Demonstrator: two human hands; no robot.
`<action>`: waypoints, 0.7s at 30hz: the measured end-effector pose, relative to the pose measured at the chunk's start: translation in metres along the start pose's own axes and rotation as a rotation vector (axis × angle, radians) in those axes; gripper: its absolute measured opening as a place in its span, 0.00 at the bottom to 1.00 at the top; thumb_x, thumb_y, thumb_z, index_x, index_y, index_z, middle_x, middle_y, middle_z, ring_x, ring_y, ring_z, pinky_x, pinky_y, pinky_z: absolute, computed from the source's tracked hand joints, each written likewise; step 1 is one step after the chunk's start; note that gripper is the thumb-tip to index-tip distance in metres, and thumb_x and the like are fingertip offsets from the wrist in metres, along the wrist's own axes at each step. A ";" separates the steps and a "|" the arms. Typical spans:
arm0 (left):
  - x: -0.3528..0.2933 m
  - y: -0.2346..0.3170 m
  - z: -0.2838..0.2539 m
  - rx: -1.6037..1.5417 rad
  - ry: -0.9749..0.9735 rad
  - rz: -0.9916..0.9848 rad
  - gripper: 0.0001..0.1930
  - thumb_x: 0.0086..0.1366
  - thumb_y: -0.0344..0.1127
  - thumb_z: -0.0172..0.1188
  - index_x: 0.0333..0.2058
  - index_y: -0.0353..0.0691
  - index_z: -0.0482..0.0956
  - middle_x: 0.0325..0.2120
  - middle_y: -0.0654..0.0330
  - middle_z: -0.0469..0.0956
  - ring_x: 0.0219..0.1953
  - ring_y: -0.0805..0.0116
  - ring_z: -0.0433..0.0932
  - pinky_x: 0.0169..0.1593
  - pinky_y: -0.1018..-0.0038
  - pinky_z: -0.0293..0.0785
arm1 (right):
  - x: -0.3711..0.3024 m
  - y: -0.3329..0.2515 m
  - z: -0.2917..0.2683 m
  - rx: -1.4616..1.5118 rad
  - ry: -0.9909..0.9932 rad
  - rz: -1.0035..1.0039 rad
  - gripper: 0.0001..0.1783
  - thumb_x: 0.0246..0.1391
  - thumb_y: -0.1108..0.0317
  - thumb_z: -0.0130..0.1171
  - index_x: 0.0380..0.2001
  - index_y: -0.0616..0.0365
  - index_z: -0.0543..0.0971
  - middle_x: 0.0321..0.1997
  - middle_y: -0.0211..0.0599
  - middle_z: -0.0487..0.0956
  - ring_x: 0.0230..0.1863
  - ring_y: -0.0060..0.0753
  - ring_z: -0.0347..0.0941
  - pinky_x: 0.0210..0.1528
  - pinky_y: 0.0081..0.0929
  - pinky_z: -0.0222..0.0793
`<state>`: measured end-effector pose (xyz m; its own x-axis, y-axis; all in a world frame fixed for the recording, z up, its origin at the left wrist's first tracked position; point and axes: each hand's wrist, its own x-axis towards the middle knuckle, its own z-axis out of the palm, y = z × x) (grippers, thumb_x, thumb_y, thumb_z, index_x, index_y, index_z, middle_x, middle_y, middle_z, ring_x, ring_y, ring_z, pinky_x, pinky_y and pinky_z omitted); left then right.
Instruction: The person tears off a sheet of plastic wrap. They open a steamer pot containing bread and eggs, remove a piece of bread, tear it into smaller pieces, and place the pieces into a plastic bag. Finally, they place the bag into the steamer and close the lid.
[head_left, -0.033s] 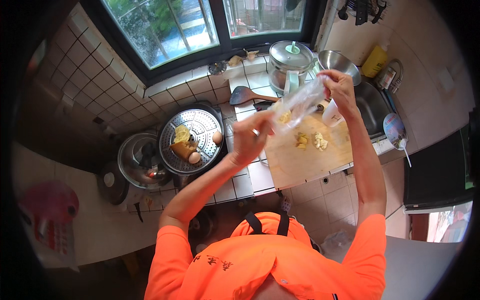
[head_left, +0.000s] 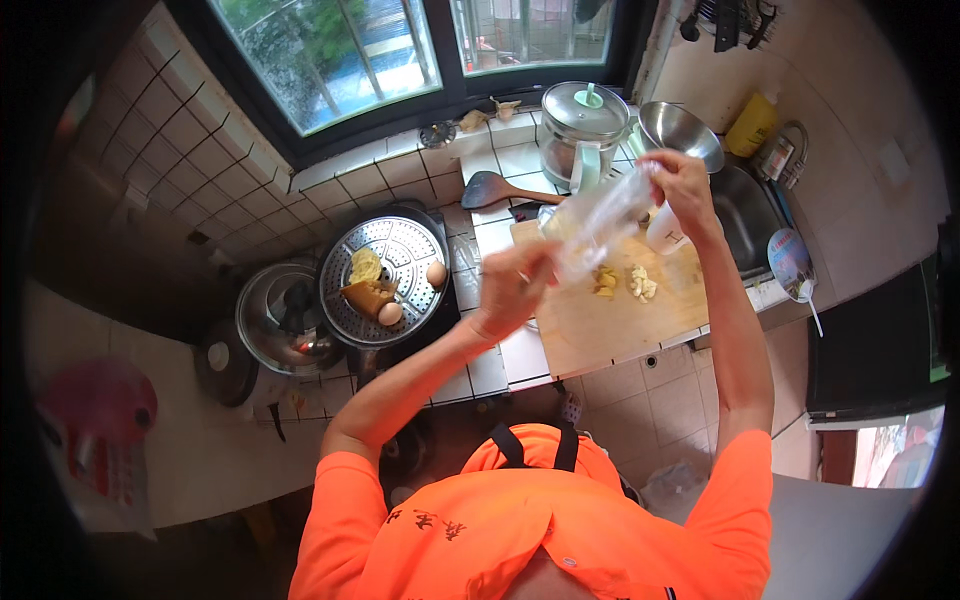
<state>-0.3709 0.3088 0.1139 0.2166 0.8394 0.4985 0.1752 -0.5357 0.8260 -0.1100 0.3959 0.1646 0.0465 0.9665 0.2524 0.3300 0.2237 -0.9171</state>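
Note:
A clear plastic bag (head_left: 603,222) is stretched slantwise between my hands above the wooden cutting board (head_left: 610,335). My right hand (head_left: 683,192) pinches its upper end. At its lower end my left hand (head_left: 515,288) is closed on the bag, fingers a little blurred. What the bag holds, if anything, is unclear. On the board below lie a small heap of yellow pieces (head_left: 605,282) and a heap of pale chopped pieces (head_left: 643,284). A white cup (head_left: 664,236) stands beside my right wrist.
Left on the stove, a steamer tray (head_left: 345,258) holds two eggs (head_left: 436,272) and yellow-brown food chunks (head_left: 368,297). Behind the board are a wooden spatula (head_left: 487,190) and a lidded glass pot (head_left: 580,130). A metal bowl (head_left: 681,128) and sink (head_left: 745,215) are right.
My left hand has shifted slightly right and down with its end of the bag. My right hand is a little lower, still pinching the bag.

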 end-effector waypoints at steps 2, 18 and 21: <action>-0.027 -0.019 0.021 0.000 -0.131 -0.121 0.10 0.58 0.21 0.53 0.37 0.35 0.79 0.21 0.62 0.78 0.23 0.76 0.78 0.27 0.80 0.74 | -0.014 0.025 -0.008 -0.164 -0.092 -0.042 0.10 0.47 0.74 0.50 0.28 0.64 0.81 0.15 0.26 0.72 0.14 0.16 0.65 0.16 0.17 0.60; -0.090 -0.003 -0.039 -0.047 -0.151 -0.187 0.18 0.59 0.25 0.55 0.50 0.37 0.71 0.27 0.60 0.78 0.22 0.76 0.78 0.27 0.80 0.73 | -0.074 0.055 -0.019 -0.074 -0.111 0.250 0.11 0.49 0.76 0.49 0.33 0.64 0.79 0.21 0.31 0.76 0.19 0.17 0.70 0.18 0.14 0.62; -0.102 -0.017 -0.109 0.119 0.118 -0.287 0.12 0.57 0.26 0.56 0.42 0.32 0.76 0.24 0.57 0.78 0.23 0.74 0.76 0.27 0.78 0.73 | -0.074 0.054 -0.017 -0.102 -0.134 0.263 0.12 0.48 0.76 0.48 0.34 0.63 0.79 0.23 0.32 0.77 0.20 0.18 0.71 0.19 0.14 0.64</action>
<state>-0.5008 0.2421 0.0777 0.0307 0.9589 0.2821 0.3253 -0.2765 0.9043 -0.0792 0.3344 0.1018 0.0206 0.9990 -0.0387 0.4159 -0.0438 -0.9084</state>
